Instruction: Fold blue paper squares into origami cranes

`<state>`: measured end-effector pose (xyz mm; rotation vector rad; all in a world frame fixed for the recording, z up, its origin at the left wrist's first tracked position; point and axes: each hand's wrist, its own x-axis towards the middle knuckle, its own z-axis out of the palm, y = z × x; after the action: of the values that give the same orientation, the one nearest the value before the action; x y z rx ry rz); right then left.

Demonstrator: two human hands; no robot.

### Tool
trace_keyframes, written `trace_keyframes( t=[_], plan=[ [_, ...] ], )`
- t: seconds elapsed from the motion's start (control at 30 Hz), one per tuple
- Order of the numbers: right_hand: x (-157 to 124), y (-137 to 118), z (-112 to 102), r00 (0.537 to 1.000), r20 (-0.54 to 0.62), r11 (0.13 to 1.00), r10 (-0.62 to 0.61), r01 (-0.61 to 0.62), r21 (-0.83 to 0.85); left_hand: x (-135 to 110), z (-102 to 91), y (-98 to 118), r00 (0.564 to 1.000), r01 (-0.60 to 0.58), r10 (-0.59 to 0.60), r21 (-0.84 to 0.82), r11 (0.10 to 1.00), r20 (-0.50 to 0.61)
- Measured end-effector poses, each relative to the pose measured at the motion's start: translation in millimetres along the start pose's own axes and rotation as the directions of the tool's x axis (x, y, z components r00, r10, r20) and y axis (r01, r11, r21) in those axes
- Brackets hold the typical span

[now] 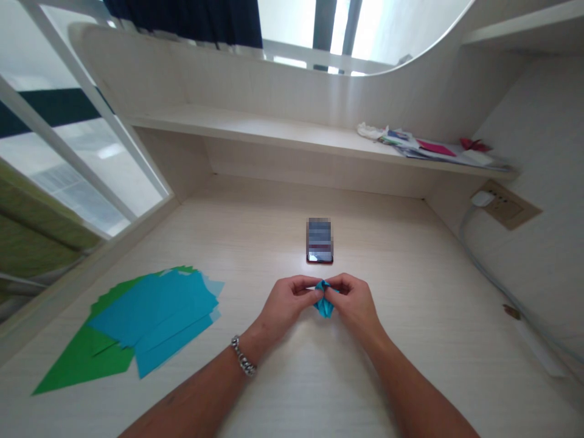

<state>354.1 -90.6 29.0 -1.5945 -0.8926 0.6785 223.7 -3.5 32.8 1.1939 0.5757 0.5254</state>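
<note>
A small folded piece of blue paper (pixel 325 308) is pinched between both hands above the pale desk. My left hand (pixel 292 300) grips its left side between thumb and fingertips. On the other side, my right hand (pixel 354 299) pinches the paper the same way, thumb tip close to the left thumb. The fingers hide much of the paper's upper part; pointed folds show below them. Just beyond the hands lies a phone (pixel 320 240), its screen blurred.
Blue paper sheets (pixel 159 310) overlap green sheets (pixel 77 365) on the left of the desk (pixel 255 219). A shelf (pixel 274 134) spans the back, bearing papers (pixel 438 149) at right. A cable (pixel 483 267) runs from the wall socket (pixel 511 204) down the right side.
</note>
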Motion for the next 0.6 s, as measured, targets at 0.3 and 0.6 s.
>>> trace_keyframes(
  t=[0.3,0.6],
  plan=[
    [-1.7,-3.6,-1.6,0.997,0.056,0.998,0.055,-0.057,0.033,1.7,-3.0,-7.5,0.998,-0.031,0.032,0.008,0.999,-0.056],
    [0.4,-1.5,0.0,0.994,0.042,0.993,0.099,-0.101,0.056,1.7,-3.0,-6.2,1.0,-0.006,0.006,0.004,1.0,-0.019]
  ],
)
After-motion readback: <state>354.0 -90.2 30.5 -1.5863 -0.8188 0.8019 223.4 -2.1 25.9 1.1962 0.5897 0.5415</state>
